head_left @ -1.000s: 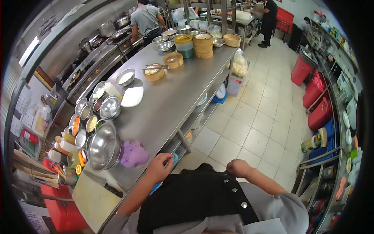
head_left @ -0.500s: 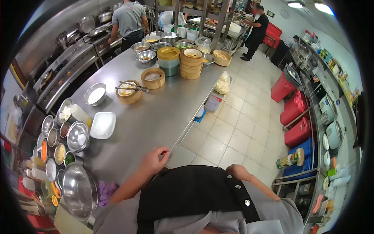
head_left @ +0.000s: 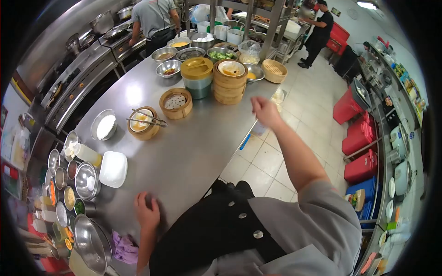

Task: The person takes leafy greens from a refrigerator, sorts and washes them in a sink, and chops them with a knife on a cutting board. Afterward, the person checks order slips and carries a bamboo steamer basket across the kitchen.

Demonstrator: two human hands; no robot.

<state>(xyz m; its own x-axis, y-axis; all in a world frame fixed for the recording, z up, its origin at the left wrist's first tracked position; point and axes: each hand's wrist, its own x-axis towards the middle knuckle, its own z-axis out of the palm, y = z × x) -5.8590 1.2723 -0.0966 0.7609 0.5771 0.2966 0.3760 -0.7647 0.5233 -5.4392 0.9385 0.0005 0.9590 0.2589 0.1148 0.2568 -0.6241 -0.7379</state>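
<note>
My right hand [head_left: 265, 111] is stretched forward over the right edge of the steel table [head_left: 184, 152]. Its fingers are loosely bent and I see nothing in them. Just left of it stands a stack of bamboo steamers [head_left: 229, 87], with a small sauce-stained dish [head_left: 231, 69] on top. My left hand [head_left: 147, 210] hovers low over the near part of the table, thumb apart from the fingers, holding nothing. Beyond it are a white rectangular dish [head_left: 113, 169], a bamboo steamer [head_left: 176, 104] with a perforated liner, and another steamer [head_left: 143, 133] with tongs [head_left: 147, 118] lying across it.
Metal bowls [head_left: 87, 180] and ingredients crowd the left side, with a colander [head_left: 91, 244] and purple cloth [head_left: 124, 248] nearer. A yellow-lidded container [head_left: 196, 76] stands beside the stack. One person [head_left: 154, 20] faces the stove; another [head_left: 317, 34] stands farther back. Red bins [head_left: 361, 165] line the right.
My right hand has risen from beside my apron and swung forward toward the steamer stack. My left hand has shifted left and lower over the table. The view has turned and moved closer.
</note>
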